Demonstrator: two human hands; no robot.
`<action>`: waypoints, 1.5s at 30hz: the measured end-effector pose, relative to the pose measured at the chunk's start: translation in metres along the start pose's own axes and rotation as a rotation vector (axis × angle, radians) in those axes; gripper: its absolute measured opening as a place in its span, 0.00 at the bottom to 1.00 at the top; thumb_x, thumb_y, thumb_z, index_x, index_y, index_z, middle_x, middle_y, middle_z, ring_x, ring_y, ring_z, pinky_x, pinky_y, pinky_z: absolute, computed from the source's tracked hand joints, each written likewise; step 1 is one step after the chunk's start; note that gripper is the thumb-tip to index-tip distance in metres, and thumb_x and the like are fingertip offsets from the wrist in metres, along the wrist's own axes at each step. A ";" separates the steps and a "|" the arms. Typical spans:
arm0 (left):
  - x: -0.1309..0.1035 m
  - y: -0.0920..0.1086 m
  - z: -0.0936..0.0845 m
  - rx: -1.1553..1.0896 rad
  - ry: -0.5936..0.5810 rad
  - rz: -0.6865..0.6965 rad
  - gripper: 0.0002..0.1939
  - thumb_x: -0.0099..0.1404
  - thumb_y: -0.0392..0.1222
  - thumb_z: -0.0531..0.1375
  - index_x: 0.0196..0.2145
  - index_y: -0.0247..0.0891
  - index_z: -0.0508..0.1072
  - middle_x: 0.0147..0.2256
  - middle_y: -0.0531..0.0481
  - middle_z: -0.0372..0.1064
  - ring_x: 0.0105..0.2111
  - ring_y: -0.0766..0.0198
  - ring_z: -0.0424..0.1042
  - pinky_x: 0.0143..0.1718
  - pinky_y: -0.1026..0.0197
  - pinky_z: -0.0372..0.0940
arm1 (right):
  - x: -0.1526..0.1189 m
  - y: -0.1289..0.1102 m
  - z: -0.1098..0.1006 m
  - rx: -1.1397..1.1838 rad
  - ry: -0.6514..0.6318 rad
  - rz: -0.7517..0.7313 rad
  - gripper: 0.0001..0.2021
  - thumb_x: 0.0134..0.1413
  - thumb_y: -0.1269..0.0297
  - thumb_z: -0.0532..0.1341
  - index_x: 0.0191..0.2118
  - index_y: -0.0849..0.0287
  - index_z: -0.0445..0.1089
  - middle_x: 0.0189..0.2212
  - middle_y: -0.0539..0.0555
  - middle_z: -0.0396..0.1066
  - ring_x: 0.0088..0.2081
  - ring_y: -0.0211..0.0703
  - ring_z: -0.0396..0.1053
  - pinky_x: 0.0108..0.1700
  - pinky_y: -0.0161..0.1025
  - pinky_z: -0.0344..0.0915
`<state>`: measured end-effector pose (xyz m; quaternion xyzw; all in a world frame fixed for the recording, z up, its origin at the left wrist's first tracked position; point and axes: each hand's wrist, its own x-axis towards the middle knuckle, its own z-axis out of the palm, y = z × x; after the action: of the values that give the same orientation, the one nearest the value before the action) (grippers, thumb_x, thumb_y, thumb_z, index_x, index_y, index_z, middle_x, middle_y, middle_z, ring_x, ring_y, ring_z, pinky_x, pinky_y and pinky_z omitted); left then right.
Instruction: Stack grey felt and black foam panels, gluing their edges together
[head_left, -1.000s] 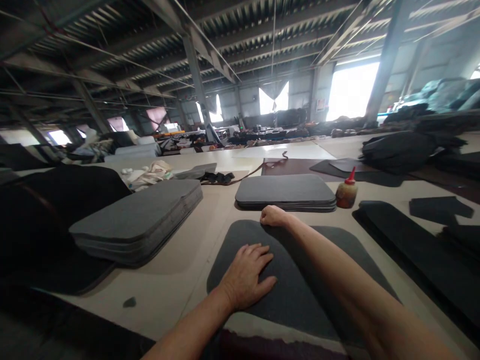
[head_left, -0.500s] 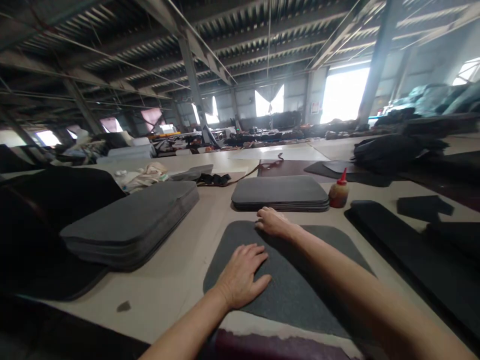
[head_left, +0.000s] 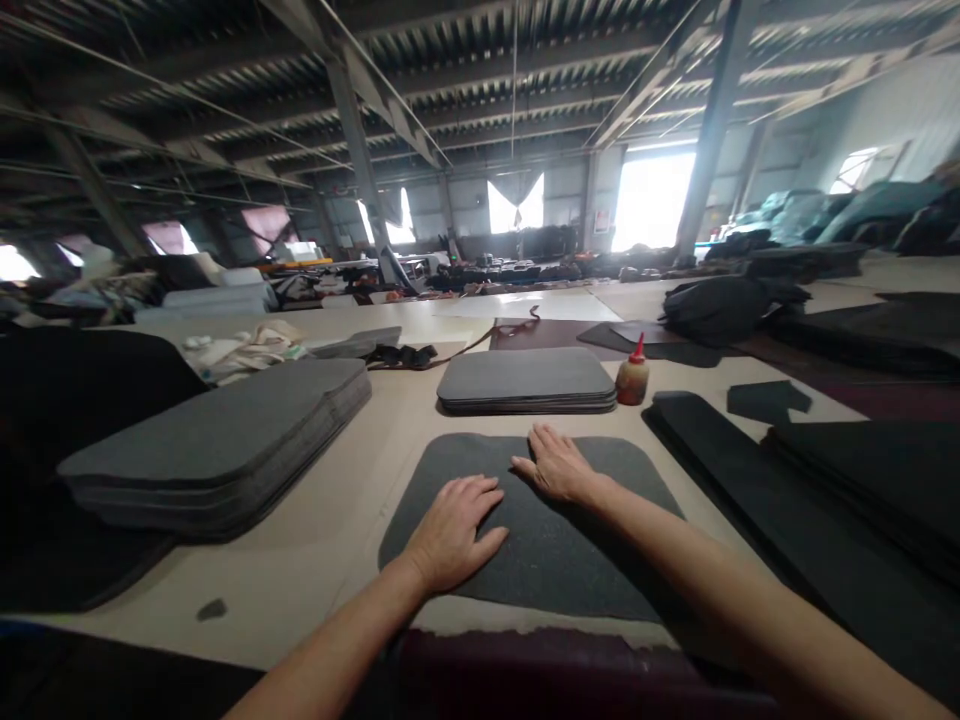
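A dark grey sheet with rounded corners [head_left: 570,560] lies flat on the pale table in front of me. My left hand [head_left: 457,530] rests on its left part, fingers stretched out and thumb apart. Farther up, near the sheet's far edge, my right hand [head_left: 555,465] lies flat with its fingers extended and the thumb out to the left. Neither hand grips anything. Just beyond the sheet is a low stack of similar grey sheets [head_left: 525,375], and a glue-like bottle with a red pointed cap [head_left: 633,375] stands at that stack's right end.
A taller stack of grey sheets [head_left: 217,420] sits at the left. Long dark pieces [head_left: 720,470] lie along the right. A small grey scrap [head_left: 212,609] is near the front left edge. Pale cloth [head_left: 255,350] and a dark bundle [head_left: 720,305] lie farther back.
My right hand has opened out from curled fingers at the sheet's far edge and now lies flat on it. The left hand stays on the sheet. The view has shifted slightly to the right.
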<state>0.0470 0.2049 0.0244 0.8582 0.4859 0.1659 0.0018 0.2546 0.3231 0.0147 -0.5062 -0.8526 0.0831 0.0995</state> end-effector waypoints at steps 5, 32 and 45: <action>0.002 -0.003 0.003 0.003 0.020 0.040 0.23 0.68 0.45 0.59 0.59 0.41 0.68 0.61 0.43 0.65 0.61 0.51 0.62 0.65 0.43 0.56 | 0.000 -0.032 0.003 0.043 0.028 -0.233 0.29 0.71 0.49 0.45 0.69 0.61 0.55 0.70 0.62 0.48 0.70 0.57 0.43 0.67 0.60 0.43; 0.004 -0.030 0.018 -0.047 0.055 0.090 0.25 0.69 0.59 0.55 0.53 0.40 0.73 0.58 0.42 0.68 0.59 0.49 0.66 0.62 0.44 0.61 | -0.162 0.101 -0.052 -0.278 0.180 0.310 0.38 0.69 0.44 0.46 0.69 0.76 0.53 0.69 0.72 0.45 0.70 0.64 0.40 0.69 0.59 0.39; 0.003 -0.021 0.014 0.028 0.036 0.129 0.19 0.71 0.51 0.54 0.54 0.40 0.71 0.57 0.41 0.67 0.59 0.50 0.65 0.61 0.43 0.62 | -0.082 0.014 -0.033 0.018 0.170 0.011 0.37 0.69 0.43 0.47 0.68 0.72 0.54 0.69 0.68 0.49 0.70 0.56 0.44 0.68 0.49 0.46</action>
<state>0.0353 0.2203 0.0084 0.8846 0.4317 0.1741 -0.0296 0.3129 0.2593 0.0357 -0.5150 -0.8376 0.0478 0.1756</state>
